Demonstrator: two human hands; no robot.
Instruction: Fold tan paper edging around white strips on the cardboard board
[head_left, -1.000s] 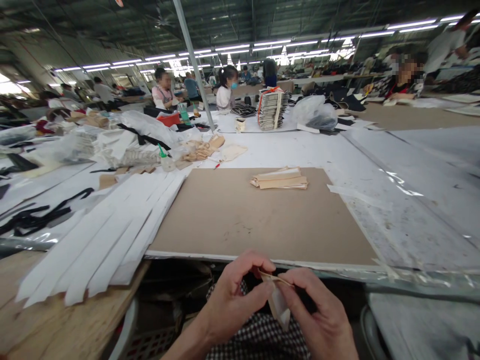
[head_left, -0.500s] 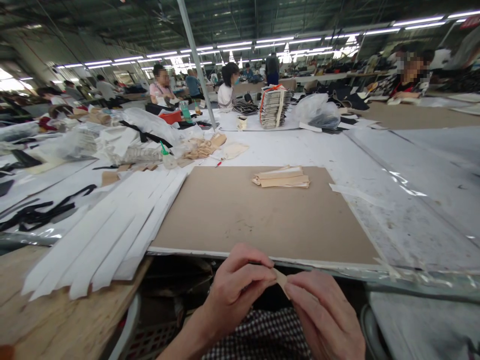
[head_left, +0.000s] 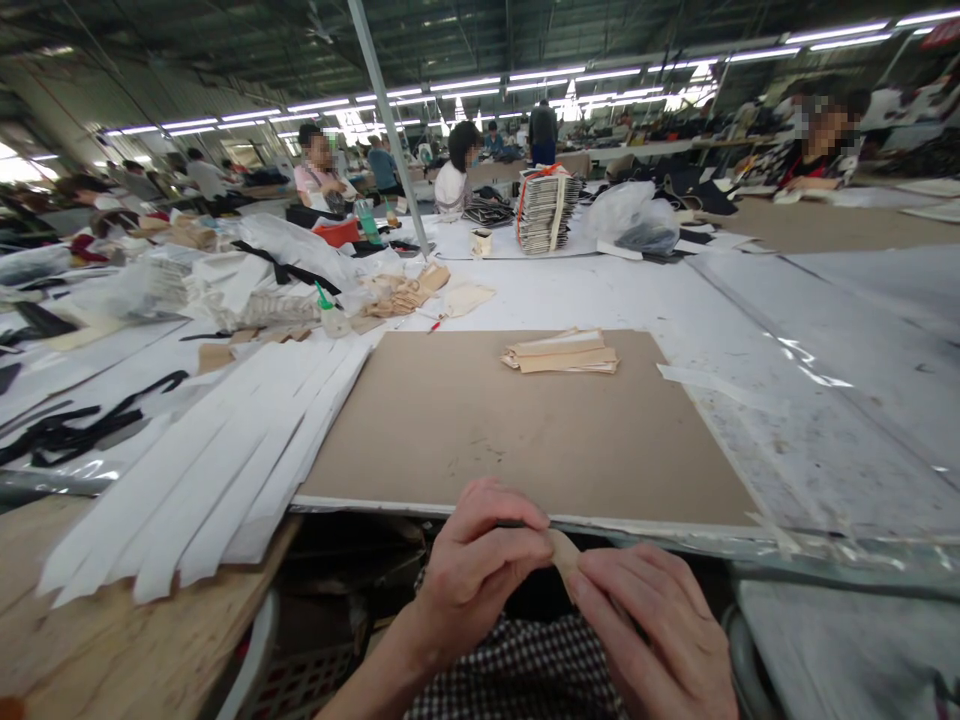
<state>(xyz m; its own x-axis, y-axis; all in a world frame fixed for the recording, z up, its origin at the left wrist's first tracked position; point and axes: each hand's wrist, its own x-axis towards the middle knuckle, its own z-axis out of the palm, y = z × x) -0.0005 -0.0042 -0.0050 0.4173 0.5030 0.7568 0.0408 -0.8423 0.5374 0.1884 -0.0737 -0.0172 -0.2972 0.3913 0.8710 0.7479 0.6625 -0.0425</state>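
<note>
Between my two hands, just past the front edge of the brown board [head_left: 480,430], is a small beige strip [head_left: 564,556]. My left hand [head_left: 487,570] pinches its left end between thumb and fingers. At its other end my right hand [head_left: 652,620] is closed on it, fingers pressed together. The strip looks slightly bent, and its ends are hidden by my fingers. A small stack of beige strips [head_left: 562,352] lies near the board's far edge.
Long white strips [head_left: 225,440] fan out left of the board over a wooden surface [head_left: 135,650]. Behind are a green-capped bottle [head_left: 332,318], a tied stack [head_left: 546,210] and plastic bags [head_left: 634,215]. A pole [head_left: 388,130] rises at the back. People sit farther off.
The beige strip between my fingers looks a little more bent and shows more of its surface. My hands have barely shifted, and the camera view has moved slightly.
</note>
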